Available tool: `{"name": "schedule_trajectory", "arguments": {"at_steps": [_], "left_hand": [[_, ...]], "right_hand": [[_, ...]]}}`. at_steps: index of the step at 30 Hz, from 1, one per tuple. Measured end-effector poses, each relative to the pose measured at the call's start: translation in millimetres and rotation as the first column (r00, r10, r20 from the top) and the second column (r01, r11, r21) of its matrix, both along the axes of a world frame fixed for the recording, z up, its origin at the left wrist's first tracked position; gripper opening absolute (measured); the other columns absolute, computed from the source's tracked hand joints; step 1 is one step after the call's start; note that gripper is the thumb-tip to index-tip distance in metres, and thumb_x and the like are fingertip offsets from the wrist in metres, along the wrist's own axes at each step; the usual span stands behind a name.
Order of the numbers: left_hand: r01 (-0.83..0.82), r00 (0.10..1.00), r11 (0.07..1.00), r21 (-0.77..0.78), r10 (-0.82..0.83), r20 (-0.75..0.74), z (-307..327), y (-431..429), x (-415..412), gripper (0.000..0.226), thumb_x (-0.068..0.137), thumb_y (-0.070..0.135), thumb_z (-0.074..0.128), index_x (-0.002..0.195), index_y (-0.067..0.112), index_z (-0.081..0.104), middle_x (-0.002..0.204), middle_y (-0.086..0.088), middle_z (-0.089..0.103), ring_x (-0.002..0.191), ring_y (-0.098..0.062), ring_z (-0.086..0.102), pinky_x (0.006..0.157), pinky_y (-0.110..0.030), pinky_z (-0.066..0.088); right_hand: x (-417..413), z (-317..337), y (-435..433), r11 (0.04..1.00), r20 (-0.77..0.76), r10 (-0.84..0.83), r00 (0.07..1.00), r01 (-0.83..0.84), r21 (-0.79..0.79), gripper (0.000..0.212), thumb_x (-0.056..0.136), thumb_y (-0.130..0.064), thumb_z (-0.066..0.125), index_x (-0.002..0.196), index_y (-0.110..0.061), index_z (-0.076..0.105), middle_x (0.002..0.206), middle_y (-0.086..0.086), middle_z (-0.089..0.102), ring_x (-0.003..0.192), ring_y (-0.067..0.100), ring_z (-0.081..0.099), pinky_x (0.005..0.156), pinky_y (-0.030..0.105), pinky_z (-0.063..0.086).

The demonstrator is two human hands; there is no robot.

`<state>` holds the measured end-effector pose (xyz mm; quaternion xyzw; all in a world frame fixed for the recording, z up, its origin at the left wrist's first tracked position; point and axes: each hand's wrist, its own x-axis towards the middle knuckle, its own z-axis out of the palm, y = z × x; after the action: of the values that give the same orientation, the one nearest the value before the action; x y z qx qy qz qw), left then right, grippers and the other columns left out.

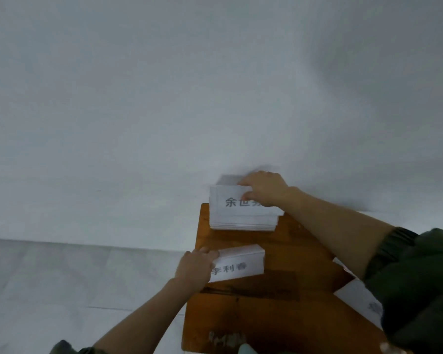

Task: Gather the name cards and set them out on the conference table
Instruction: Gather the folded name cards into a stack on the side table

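Note:
A stack of white name cards (241,218) with black characters lies at the far end of a small brown wooden table (266,302), against the wall. My right hand (264,189) grips the top right part of that stack. A smaller bundle of name cards (241,264) sits nearer on the table, and my left hand (196,268) holds its left end. More white cards (358,300) lie at the table's right edge, partly hidden by my dark green sleeve.
A plain white wall (189,98) rises right behind the table. Pale tiled floor (62,290) lies to the left of it. A dark, worn patch (225,338) marks the table's near edge.

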<state>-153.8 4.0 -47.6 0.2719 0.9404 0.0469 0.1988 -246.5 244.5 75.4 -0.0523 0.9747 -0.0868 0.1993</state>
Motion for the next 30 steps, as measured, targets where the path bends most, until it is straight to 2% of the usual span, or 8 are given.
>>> {"name": "schedule_trajectory", "arguments": {"at_steps": [7,11,15,18,22,25,28,30], "left_hand": [[-0.006,1.0,1.0,-0.004,0.006,0.03,-1.0,-2.9,-0.8,0.036,0.099,0.026,0.043,0.136,0.026,0.045,0.128,-0.001,0.055,0.112,-0.02,0.054,0.097,-0.034,0.044],[-0.012,0.993,1.0,-0.002,0.012,0.117,-3.6,-4.6,-2.1,0.046,0.096,0.038,0.049,0.14,0.026,0.04,0.136,0.002,0.051,0.119,-0.02,0.052,0.103,-0.036,0.041],[-0.015,0.995,1.0,-0.004,0.016,0.101,-0.4,-2.7,-3.6,0.041,0.097,0.03,0.051,0.137,0.027,0.042,0.132,0.002,0.054,0.116,-0.019,0.054,0.102,-0.034,0.041],[-0.009,0.992,1.0,0.014,0.007,0.128,16.7,-4.2,-10.2,0.039,0.098,0.03,0.05,0.136,0.027,0.045,0.132,0.003,0.056,0.117,-0.017,0.053,0.101,-0.033,0.04],[0.019,0.997,0.997,0.073,-0.024,0.076,64.7,-10.9,-24.9,0.042,0.099,0.036,0.048,0.14,0.029,0.043,0.132,0.007,0.055,0.113,-0.014,0.054,0.095,-0.027,0.042],[0.029,1.0,0.99,0.142,-0.027,-0.011,107.0,-13.8,-42.0,0.044,0.098,0.037,0.049,0.141,0.032,0.043,0.128,0.009,0.057,0.108,-0.011,0.055,0.09,-0.026,0.046],[0.036,0.995,0.98,0.198,-0.017,-0.095,134.8,-6.6,-63.9,0.045,0.097,0.038,0.051,0.14,0.031,0.045,0.128,0.009,0.057,0.11,-0.013,0.055,0.091,-0.032,0.048],[0.045,0.992,0.978,0.203,-0.019,-0.126,144.7,5.5,-78.0,0.045,0.097,0.037,0.051,0.141,0.03,0.044,0.13,0.007,0.056,0.112,-0.015,0.054,0.091,-0.033,0.047]], "right_hand": [[-15.8,-47.8,-9.3,1.0,0.057,-0.003,0.998,0.003,0.003,0.041,0.091,-0.047,0.058,0.129,-0.031,0.057,0.123,0.002,0.059,0.108,0.025,0.058,0.082,0.037,0.048],[-17.7,-54.5,-6.5,1.0,0.054,0.004,0.999,-0.003,-0.022,0.046,0.09,-0.051,0.058,0.132,-0.032,0.055,0.126,0.0,0.057,0.114,0.024,0.055,0.088,0.039,0.048],[-10.7,-56.7,-1.7,0.999,0.091,0.003,0.996,0.001,-0.052,0.066,0.089,-0.054,0.06,0.146,-0.029,0.04,0.15,-0.003,0.042,0.134,0.023,0.042,0.101,0.041,0.042],[1.5,-50.6,16.1,0.994,0.047,-0.077,0.996,0.08,-0.076,0.069,0.091,-0.056,0.056,0.15,-0.027,0.034,0.155,-0.004,0.036,0.139,0.021,0.036,0.109,0.038,0.035],[25.8,-46.3,57.5,0.945,-0.082,-0.293,0.953,0.276,-0.173,0.057,0.093,-0.061,0.047,0.14,-0.029,0.047,0.139,-0.004,0.055,0.124,0.02,0.052,0.101,0.038,0.044],[48.2,-52.3,84.9,0.898,-0.165,-0.423,0.891,0.387,-0.211,0.051,0.098,-0.057,0.037,0.133,-0.025,0.054,0.13,0.0,0.062,0.116,0.023,0.058,0.096,0.041,0.047],[74.5,-70.5,96.5,0.874,-0.167,-0.48,0.861,0.455,-0.17,0.043,0.101,-0.05,0.037,0.126,-0.022,0.058,0.123,0.004,0.065,0.11,0.026,0.06,0.091,0.041,0.05],[95.4,-88.4,96.5,0.88,-0.096,-0.472,0.877,0.46,-0.118,0.038,0.101,-0.046,0.039,0.125,-0.023,0.057,0.123,0.004,0.064,0.11,0.025,0.06,0.091,0.04,0.05]]}}
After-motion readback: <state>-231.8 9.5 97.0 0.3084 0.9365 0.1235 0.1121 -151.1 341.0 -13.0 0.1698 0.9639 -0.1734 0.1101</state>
